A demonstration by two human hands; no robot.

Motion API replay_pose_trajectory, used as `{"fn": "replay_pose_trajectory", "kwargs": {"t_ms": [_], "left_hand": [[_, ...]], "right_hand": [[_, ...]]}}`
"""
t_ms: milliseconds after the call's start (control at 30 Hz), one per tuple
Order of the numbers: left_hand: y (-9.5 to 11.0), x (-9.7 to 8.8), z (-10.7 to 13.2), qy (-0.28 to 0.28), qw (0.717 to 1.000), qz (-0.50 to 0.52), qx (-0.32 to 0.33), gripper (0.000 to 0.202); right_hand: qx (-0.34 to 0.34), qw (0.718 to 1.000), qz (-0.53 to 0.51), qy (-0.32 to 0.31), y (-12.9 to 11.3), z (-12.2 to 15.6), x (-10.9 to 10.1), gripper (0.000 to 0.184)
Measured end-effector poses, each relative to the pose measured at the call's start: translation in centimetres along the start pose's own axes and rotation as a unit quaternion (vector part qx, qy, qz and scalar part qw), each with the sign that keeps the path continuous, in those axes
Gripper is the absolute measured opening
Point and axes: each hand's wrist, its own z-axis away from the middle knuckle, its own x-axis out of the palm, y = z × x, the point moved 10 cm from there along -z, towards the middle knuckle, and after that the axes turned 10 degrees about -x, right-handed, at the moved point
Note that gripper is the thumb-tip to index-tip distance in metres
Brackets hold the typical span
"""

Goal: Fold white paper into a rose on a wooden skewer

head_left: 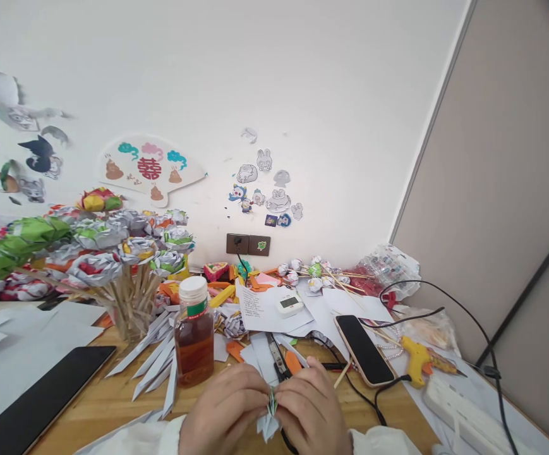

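My left hand (231, 407) and my right hand (311, 404) come together low in the middle of the view. Between their fingertips they pinch a small folded paper piece (268, 424), pale with green-edged layers. Parts of it are hidden by my fingers. Just beyond the hands lies a dark cutter-like tool (278, 357), partly covered. Left of my left hand stands a bottle (194, 354) of amber liquid with a white cap. Folded white paper strips (153, 363) lie beside the bottle.
Paper flowers on sticks (127, 253) crowd the left. A black slab (51, 395) lies at front left. A phone (366, 351), a yellow glue gun (415, 360), a power strip (464, 411) and loose cables occupy the right. A white timer (289, 304) rests on papers near the wall.
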Motion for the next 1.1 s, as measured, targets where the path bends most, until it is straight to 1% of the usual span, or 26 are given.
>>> {"fn": "replay_pose_trajectory", "kwargs": {"t_ms": [167,367,500,567,700,833,1000,1100], "left_hand": [[0.4,-0.3,-0.1,0.024,1.0,-0.002,-0.001,0.019],[0.1,-0.3,0.1,0.021,0.999,-0.013,-0.02,0.016],[0.1,-0.1,0.1,0.013,0.999,-0.031,-0.02,0.014],[0.2,0.0,0.1,0.012,0.999,-0.039,-0.016,0.013],[0.4,-0.1,-0.1,0.014,0.999,-0.044,-0.005,0.014],[0.3,-0.1,0.1,0.014,0.999,-0.045,-0.007,0.015],[-0.8,0.8,0.2,-0.019,0.998,-0.041,-0.04,0.015],[-2.0,1.0,-0.1,-0.035,0.994,-0.022,-0.102,0.012]], "right_hand": [[0.008,1.0,0.0,0.01,0.1,0.2,-0.1,0.006],[0.008,1.0,0.003,0.004,0.1,0.3,0.1,0.007],[0.028,1.0,0.011,0.011,0.4,0.4,0.1,0.007],[0.039,0.999,0.015,0.006,0.6,0.5,0.2,0.008],[0.036,0.999,0.007,-0.015,0.6,0.7,0.7,0.006],[0.055,0.997,-0.036,-0.038,1.2,1.1,1.5,0.006],[0.103,0.987,-0.112,-0.046,2.3,1.6,2.5,0.007],[0.146,0.977,-0.148,-0.037,3.0,2.0,2.8,0.008]]}}
